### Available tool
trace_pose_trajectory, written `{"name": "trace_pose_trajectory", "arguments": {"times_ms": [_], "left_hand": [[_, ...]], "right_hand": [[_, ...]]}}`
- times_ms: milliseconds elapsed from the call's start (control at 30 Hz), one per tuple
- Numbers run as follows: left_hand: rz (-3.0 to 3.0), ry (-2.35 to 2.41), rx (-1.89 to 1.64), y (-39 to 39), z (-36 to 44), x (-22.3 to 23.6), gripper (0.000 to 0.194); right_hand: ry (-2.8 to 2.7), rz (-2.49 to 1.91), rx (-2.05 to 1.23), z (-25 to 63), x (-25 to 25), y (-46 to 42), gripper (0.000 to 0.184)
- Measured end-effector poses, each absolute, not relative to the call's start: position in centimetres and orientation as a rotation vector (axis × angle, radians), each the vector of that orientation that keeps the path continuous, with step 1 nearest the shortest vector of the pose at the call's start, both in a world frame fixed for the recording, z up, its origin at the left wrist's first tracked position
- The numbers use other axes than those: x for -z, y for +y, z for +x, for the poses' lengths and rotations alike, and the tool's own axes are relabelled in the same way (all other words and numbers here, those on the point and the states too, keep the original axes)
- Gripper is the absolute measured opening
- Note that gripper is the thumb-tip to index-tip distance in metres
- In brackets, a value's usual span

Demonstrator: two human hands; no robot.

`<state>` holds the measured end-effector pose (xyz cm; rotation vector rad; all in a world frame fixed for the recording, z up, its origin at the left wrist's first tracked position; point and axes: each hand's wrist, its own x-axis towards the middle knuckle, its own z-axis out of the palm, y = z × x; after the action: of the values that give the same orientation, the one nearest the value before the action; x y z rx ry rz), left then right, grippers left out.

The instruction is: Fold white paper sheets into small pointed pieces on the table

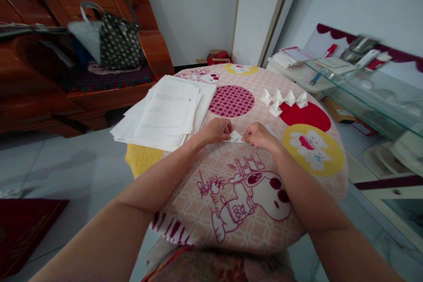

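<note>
Between my two hands, low over the patterned tablecloth (205, 158), is a small piece of folded white paper (235, 137). My left hand (216, 130) pinches its left end, and my right hand (259, 135) pinches the right end. A pointed flap stands up in the middle of the paper. Fingertips cover both of its ends. Beyond my right hand, several small folded paper shapes (276, 97) with points sit in a cluster. To the left of my left hand lies a loose stack of printed white sheets (168, 110).
A wooden bench (158, 53) with a dark patterned bag (120, 39) stands at the left. On the right, a glass shelf (370, 92) holds papers and metal containers close to the table's edge. A red object (220, 57) rests on the floor behind the table.
</note>
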<state>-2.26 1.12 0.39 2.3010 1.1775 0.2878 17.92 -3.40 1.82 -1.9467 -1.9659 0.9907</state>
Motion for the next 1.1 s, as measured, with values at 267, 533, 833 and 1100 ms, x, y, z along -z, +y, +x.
{"name": "trace_pose_trajectory", "arguments": {"times_ms": [267,533,833,1100], "left_hand": [[2.394,1.201,-0.310,0.9,-2.1,0.0,0.020],[2.476,1.156,-0.318,0.7,-2.2,0.0,0.022],[2.547,0.605,-0.434,1.1,-2.1,0.5,0.037],[2.555,0.638,-0.410,1.6,-2.2,0.6,0.037]], "right_hand": [[-1.962,-1.991,-0.961,17.7,-1.9,-3.4,0.012],[-1.992,-1.984,-0.914,17.8,-1.7,-3.3,0.013],[-1.787,-2.041,-1.078,17.9,-1.5,-2.9,0.014],[-1.934,-2.106,-0.915,16.9,-1.8,-2.9,0.017]]}}
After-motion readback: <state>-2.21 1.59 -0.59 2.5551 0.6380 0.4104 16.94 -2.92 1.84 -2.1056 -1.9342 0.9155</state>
